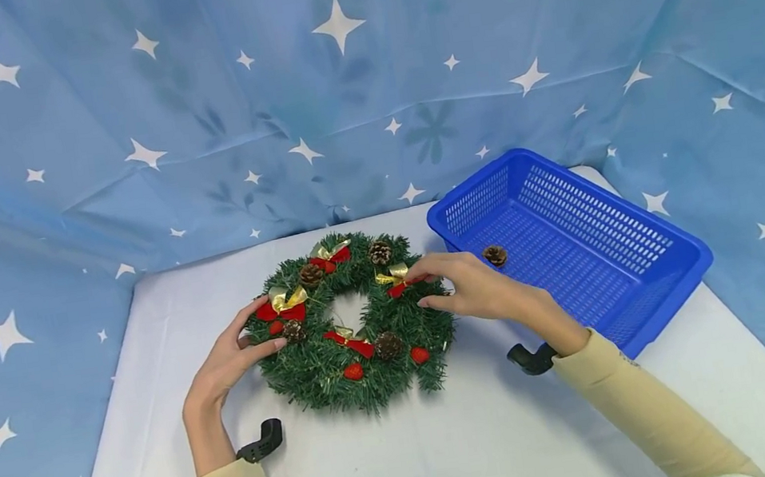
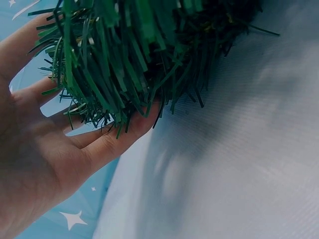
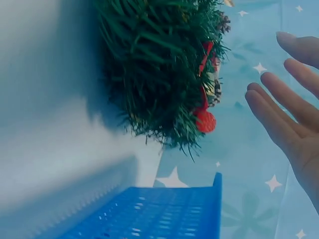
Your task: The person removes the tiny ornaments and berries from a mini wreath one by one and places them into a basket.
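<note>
A green tinsel wreath point(image 1: 393, 322) lies on the white table, decorated with red-and-gold bows, pinecones and red berry-like balls. My left hand point(image 1: 225, 364) holds its left side, thumb over the top near a small pinecone point(image 1: 295, 330). In the left wrist view, fingers point(image 2: 119, 142) reach around and beneath the green strands. Over the wreath's right side hovers my right hand point(image 1: 471, 283), close to a red bow with gold ribbon point(image 1: 400, 288). The right wrist view shows that hand's fingers extended, apart from the wreath point(image 3: 154, 64), with nothing in them.
A blue plastic basket point(image 1: 613, 228) with slotted walls stands right of the wreath, under the right forearm. One pinecone point(image 1: 495, 256) lies inside at its left end. A blue star-patterned cloth point(image 1: 351, 113) hangs behind and beside the white-covered table point(image 1: 384, 472).
</note>
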Action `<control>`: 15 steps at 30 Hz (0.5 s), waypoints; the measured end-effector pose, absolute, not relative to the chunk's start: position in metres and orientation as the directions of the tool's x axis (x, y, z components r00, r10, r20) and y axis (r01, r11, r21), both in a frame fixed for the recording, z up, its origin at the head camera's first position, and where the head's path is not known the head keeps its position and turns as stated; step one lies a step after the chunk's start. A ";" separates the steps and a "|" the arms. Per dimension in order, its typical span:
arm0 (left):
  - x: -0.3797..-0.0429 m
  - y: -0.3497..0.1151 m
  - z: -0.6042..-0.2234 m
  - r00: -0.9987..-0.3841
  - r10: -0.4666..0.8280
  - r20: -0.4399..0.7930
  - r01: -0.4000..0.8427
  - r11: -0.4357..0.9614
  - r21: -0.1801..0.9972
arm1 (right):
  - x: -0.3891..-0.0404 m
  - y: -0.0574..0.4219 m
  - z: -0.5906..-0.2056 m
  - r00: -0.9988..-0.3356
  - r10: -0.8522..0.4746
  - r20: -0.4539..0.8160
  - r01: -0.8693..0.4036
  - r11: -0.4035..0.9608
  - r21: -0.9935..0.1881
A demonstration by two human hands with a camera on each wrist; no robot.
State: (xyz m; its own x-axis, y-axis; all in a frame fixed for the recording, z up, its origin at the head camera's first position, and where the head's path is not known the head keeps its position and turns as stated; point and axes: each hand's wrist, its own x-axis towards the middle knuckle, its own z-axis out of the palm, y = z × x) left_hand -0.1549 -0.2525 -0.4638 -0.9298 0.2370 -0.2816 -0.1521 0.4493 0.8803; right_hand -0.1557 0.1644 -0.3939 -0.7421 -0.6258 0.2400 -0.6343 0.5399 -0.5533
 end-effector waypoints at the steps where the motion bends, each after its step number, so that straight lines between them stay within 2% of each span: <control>1: -0.155 -0.253 -0.464 -0.929 0.237 -0.283 -0.153 0.449 0.880 | -0.156 0.163 -0.395 -0.739 -0.628 0.246 -0.637 0.530 -0.560; 15: -0.155 -0.252 -0.464 -0.930 0.243 -0.276 -0.151 0.432 0.889 | -0.150 0.146 -0.409 -0.714 -0.675 0.185 -0.625 0.495 -0.604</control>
State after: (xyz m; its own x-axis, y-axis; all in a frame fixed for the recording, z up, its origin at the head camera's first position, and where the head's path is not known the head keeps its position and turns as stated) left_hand -0.1548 -0.2522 -0.4640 -0.9299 0.2431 -0.2762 -0.1513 0.4318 0.8892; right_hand -0.1504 0.1458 -0.4088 -0.7139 -0.6754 0.1848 -0.6245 0.4948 -0.6043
